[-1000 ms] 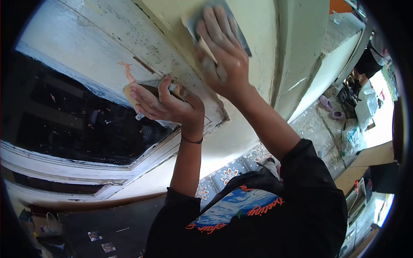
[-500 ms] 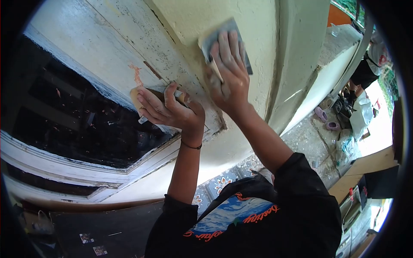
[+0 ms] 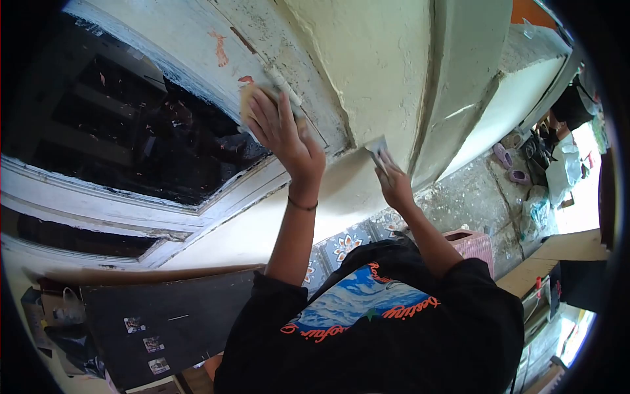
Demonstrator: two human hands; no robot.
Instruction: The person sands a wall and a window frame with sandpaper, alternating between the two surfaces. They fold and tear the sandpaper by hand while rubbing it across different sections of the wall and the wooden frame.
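Note:
My left hand [image 3: 285, 134] is on the white window frame beside the dark glass [image 3: 151, 131], its fingers over a tan pad [image 3: 247, 105] that shows past the fingertips. What lies under the palm is hidden. A painted hinge [image 3: 285, 85] is just beyond these fingers. Lower down, my right hand [image 3: 395, 185] grips a grey sheet of sandpaper [image 3: 376, 144] at the cream wall [image 3: 374, 72], near the frame's bottom corner. Its fingers are closed around the sheet, with one edge sticking out above them.
Below the window stands a dark board or tabletop [image 3: 190, 315] with small pictures on it. A pink basket [image 3: 469, 249] is by my right arm. Purple shoes [image 3: 503, 155] and plastic bags [image 3: 537, 213] lie on the floor at the right, near another person [image 3: 574, 105].
My right hand has moved down the wall with the sandpaper. My left hand has shifted slightly up along the frame, its fingers now straighter over the tan pad. The view has tilted downward.

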